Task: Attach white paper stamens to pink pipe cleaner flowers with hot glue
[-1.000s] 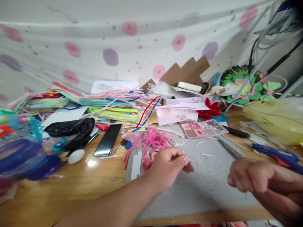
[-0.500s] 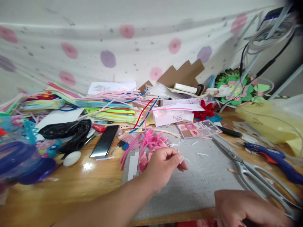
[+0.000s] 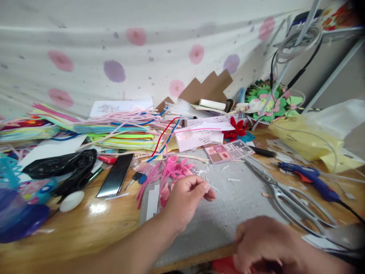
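Note:
My left hand (image 3: 189, 196) is over the grey cutting mat (image 3: 225, 209), thumb and fingers pinched together. A thin white strip (image 3: 213, 188) sticks out at the fingertips. Just behind that hand lies a tangle of pink pipe cleaners (image 3: 175, 167), some bent into loops. My right hand (image 3: 262, 239) is low at the mat's front edge, blurred, with its fingers curled downward. Whatever may be in it is hidden. Large silver scissors (image 3: 285, 194) rest on the right of the mat, beyond the right hand.
Right of the scissors lies a blue glue gun (image 3: 313, 177). A black phone (image 3: 115, 176), a black plastic bag (image 3: 61, 163) and a blue tape dispenser (image 3: 23, 217) are on the left. Bundles of coloured pipe cleaners (image 3: 122, 140) and a white box (image 3: 198, 140) line the back.
The camera view has turned slightly right, so everything appears shifted left. My right hand has moved up and left, further into view. The left hand keeps its pinch over the mat.

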`<state>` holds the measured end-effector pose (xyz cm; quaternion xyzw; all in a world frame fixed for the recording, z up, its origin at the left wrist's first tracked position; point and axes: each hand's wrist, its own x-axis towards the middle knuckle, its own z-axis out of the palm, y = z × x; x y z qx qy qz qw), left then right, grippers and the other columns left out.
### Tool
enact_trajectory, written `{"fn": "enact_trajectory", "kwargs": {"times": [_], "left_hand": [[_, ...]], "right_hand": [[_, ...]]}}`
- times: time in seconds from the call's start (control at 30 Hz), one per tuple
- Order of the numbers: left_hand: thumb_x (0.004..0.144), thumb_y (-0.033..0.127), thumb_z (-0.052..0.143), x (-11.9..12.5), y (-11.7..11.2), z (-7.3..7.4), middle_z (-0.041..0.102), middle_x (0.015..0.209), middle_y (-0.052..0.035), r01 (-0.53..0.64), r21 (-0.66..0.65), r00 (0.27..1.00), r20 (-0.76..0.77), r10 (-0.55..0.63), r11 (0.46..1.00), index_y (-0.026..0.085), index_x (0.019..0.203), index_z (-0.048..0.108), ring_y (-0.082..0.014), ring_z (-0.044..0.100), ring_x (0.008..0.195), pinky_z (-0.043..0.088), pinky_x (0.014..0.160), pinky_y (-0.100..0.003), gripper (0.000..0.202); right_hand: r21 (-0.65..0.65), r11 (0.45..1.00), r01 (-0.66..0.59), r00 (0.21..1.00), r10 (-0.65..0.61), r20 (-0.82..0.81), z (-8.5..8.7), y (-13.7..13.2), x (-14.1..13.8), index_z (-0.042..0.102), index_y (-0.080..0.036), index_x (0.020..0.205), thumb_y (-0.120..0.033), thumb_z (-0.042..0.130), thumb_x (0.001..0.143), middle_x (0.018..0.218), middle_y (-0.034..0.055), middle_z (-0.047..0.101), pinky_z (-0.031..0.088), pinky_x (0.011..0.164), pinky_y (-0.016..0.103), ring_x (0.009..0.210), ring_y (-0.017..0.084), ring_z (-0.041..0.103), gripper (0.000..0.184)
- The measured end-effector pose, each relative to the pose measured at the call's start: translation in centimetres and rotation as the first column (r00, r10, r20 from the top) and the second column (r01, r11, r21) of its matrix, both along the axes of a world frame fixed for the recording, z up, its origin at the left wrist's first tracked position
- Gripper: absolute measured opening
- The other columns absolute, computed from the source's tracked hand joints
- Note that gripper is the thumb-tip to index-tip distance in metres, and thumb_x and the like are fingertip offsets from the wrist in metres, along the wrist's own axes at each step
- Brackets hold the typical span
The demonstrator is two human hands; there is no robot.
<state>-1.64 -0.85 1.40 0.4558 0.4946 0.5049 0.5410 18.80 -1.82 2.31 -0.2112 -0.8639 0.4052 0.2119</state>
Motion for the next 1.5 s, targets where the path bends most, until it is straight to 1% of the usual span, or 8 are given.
{"fn": "enact_trajectory", "kwargs": {"times": [0.1, 0.17, 0.33, 0.6, 0.77, 1.0, 1.27, 1.5], "left_hand": [[0.083, 0.025, 0.057, -0.1, -0.1, 0.0, 0.071, 0.070, -0.0041, 0.022, 0.008, 0.997, -0.074, -0.022, 1.000, 0.015, 0.070, 0.065, -0.0144, 0.064, 0.066, 0.049, 0.066, -0.026, 0.018], [0.084, 0.025, 0.056, -0.2, -0.1, -0.1, 0.070, 0.069, -0.0033, 0.041, 0.012, 0.989, -0.142, -0.039, 0.999, 0.016, 0.069, 0.065, -0.0136, 0.062, 0.063, 0.048, 0.061, -0.025, 0.020], [0.086, 0.026, 0.055, -0.2, -0.2, -0.2, 0.067, 0.066, -0.0003, 0.061, 0.057, 0.971, -0.235, -0.046, 0.997, 0.017, 0.069, 0.064, -0.0117, 0.059, 0.059, 0.043, 0.053, -0.021, 0.021], [0.087, 0.028, 0.054, -0.3, -0.2, 0.0, 0.054, 0.057, 0.0038, 0.100, 0.091, 0.958, -0.278, -0.072, 0.991, 0.017, 0.068, 0.063, -0.0098, 0.052, 0.053, 0.039, 0.051, -0.021, 0.024], [0.084, 0.026, 0.055, -0.1, -0.3, 0.3, 0.058, 0.061, 0.0032, 0.097, 0.117, 0.952, -0.301, -0.058, 0.988, 0.018, 0.072, 0.063, -0.0105, 0.051, 0.054, 0.038, 0.052, -0.022, 0.016], [0.081, 0.019, 0.055, -0.1, -0.3, 0.3, 0.062, 0.065, 0.0023, 0.137, 0.129, 0.957, -0.273, -0.098, 0.982, 0.019, 0.067, 0.062, -0.0112, 0.055, 0.060, 0.041, 0.056, -0.022, 0.016], [0.081, 0.017, 0.057, -0.3, 0.0, -0.3, 0.064, 0.063, 0.0027, 0.135, 0.095, 0.981, -0.151, -0.120, 0.986, 0.019, 0.065, 0.065, -0.0112, 0.058, 0.063, 0.042, 0.059, -0.022, 0.018], [0.080, 0.015, 0.057, -0.3, -0.1, -0.2, 0.067, 0.068, 0.0009, 0.129, 0.104, 0.990, -0.076, -0.122, 0.986, 0.018, 0.070, 0.068, -0.0124, 0.059, 0.064, 0.043, 0.060, -0.024, 0.016]], "right_hand": [[0.079, 0.981, 0.178, 0.981, -0.171, -0.091, 0.4, 1.0, -0.9, 0.065, -0.023, 0.088, -0.017, 0.053, 0.088, 0.074, 0.0032, 0.067, 0.049, 0.063, 0.026, 0.069, 0.015, 0.063, 0.013], [0.159, 0.930, 0.331, 0.933, -0.297, -0.206, 0.2, 1.9, -1.7, 0.063, -0.022, 0.095, -0.013, 0.053, 0.088, 0.083, 0.0044, 0.068, 0.050, 0.069, 0.027, 0.076, 0.016, 0.063, 0.016], [0.210, 0.852, 0.479, 0.852, -0.394, -0.345, -0.5, 3.2, -3.6, 0.066, -0.020, 0.092, -0.013, 0.060, 0.084, 0.081, 0.0033, 0.067, 0.051, 0.068, 0.027, 0.075, 0.015, 0.062, 0.012], [0.150, 0.845, 0.513, 0.835, -0.451, -0.314, -0.4, 3.4, -5.0, 0.064, -0.018, 0.071, -0.006, 0.060, 0.077, 0.068, 0.0009, 0.064, 0.049, 0.060, 0.026, 0.064, 0.014, 0.061, 0.014], [0.171, 0.818, 0.550, 0.814, -0.479, -0.330, -0.3, 3.6, -5.0, 0.062, -0.018, 0.069, -0.006, 0.060, 0.075, 0.066, 0.0000, 0.063, 0.048, 0.057, 0.024, 0.061, 0.012, 0.059, 0.014], [0.386, 0.754, 0.532, 0.834, -0.388, -0.392, -0.5, 3.2, -4.8, 0.062, -0.018, 0.074, -0.003, 0.057, 0.074, 0.071, 0.0024, 0.062, 0.049, 0.058, 0.025, 0.065, 0.013, 0.059, 0.016], [0.656, 0.593, 0.467, 0.884, -0.323, -0.338, -0.8, 3.1, -4.1, 0.065, -0.017, 0.081, -0.007, 0.057, 0.081, 0.078, 0.0067, 0.067, 0.052, 0.059, 0.029, 0.068, 0.016, 0.061, 0.012], [0.712, 0.573, 0.405, 0.914, -0.281, -0.294, -0.8, 3.0, -3.5, 0.065, -0.018, 0.097, -0.007, 0.055, 0.083, 0.086, 0.0071, 0.069, 0.055, 0.066, 0.032, 0.075, 0.018, 0.063, 0.020]]}}
